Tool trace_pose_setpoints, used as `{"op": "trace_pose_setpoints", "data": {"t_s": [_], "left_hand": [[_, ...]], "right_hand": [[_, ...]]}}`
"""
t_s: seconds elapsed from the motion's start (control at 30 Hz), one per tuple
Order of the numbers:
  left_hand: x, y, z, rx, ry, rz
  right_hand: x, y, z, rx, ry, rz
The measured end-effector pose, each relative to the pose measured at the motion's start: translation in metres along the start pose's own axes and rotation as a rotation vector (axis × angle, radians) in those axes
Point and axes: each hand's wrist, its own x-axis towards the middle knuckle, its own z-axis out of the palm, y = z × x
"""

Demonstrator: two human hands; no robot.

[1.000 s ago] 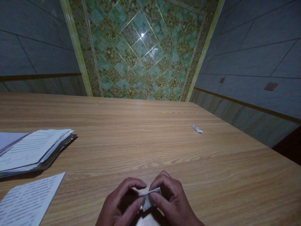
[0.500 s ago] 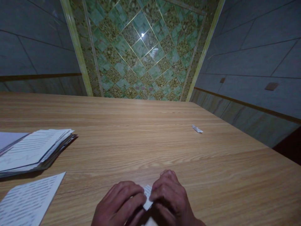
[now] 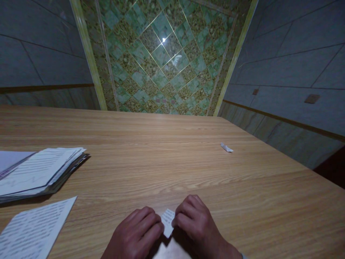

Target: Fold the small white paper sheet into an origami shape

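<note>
A small folded piece of printed paper (image 3: 168, 221) is held just above the table near its front edge. My left hand (image 3: 137, 230) pinches its left side, fingers curled and pressed together. On the other side, my right hand (image 3: 196, 223) grips the right edge between thumb and fingers. The thumbs are mostly hidden behind the fingers. Part of the paper's face, with lines of print, shows between the hands.
A stack of papers (image 3: 40, 169) lies at the left, with a loose printed sheet (image 3: 37, 228) in front of it. Farther back on the right rests a small folded paper (image 3: 226, 148). The wooden table (image 3: 151, 144) reaches back toward a green tiled wall (image 3: 161, 79).
My hands have drawn slightly apart, so more of the folded paper shows between them. The stack, the loose sheet and the far folded paper stay where they were.
</note>
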Motion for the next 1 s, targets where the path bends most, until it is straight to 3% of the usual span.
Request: {"op": "trace_pose_setpoints", "data": {"t_s": [0.17,0.33,0.5,0.77,1.0], "left_hand": [[-0.008,0.0,0.012,-0.028,-0.16,-0.076],[-0.011,-0.002,0.009,-0.086,-0.256,-0.07],[-0.014,-0.004,0.013,-0.091,-0.227,-0.043],[-0.008,-0.002,0.008,-0.092,-0.25,-0.055],[-0.01,-0.011,-0.002,-0.145,-0.345,0.032]], "right_hand": [[-0.005,0.003,0.001,-0.039,-0.332,0.059],[0.005,-0.001,-0.024,-0.002,-0.563,0.127],[0.011,-0.001,-0.038,0.059,-0.611,0.177],[0.011,0.0,-0.036,0.08,-0.615,0.165],[0.007,0.003,-0.036,0.125,-0.65,0.21]]}}
